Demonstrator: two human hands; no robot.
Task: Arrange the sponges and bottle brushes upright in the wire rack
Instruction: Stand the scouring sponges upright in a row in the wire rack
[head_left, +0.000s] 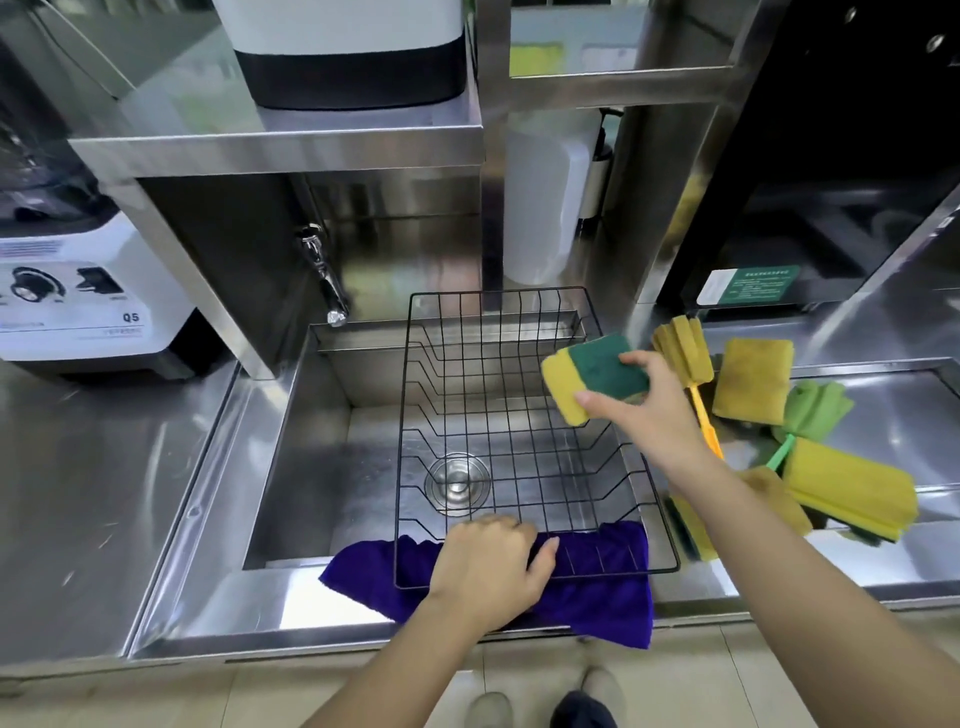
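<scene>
Right hand (644, 410) is up over the right side of the black wire rack (519, 415), fingers and thumb pinched on a yellow-and-green sponge (595, 376), green scour side facing up, sponge tilted and clear of the wires, not in a slot yet. Left hand (491, 564) is down on the rack's near rim, fingers curled over the front wire, pressing where the rack sits on a purple cloth (587, 597). Rack spans the steel sink (306, 441), drain (457, 483) visible thru the grid, nothing standing in it. Off to the right on the counter (883, 561) is the pile: a yellow sponge-head bottle brush (683, 353) w/ orange handle, a yellow cloth pad (753, 379) beside it, a green brush head (815, 410) behind, a big yellow sponge (852, 488) nearer, and another sponge (688, 525) partly hidden under the right forearm. Tap (324, 275) at back left of the sink.
</scene>
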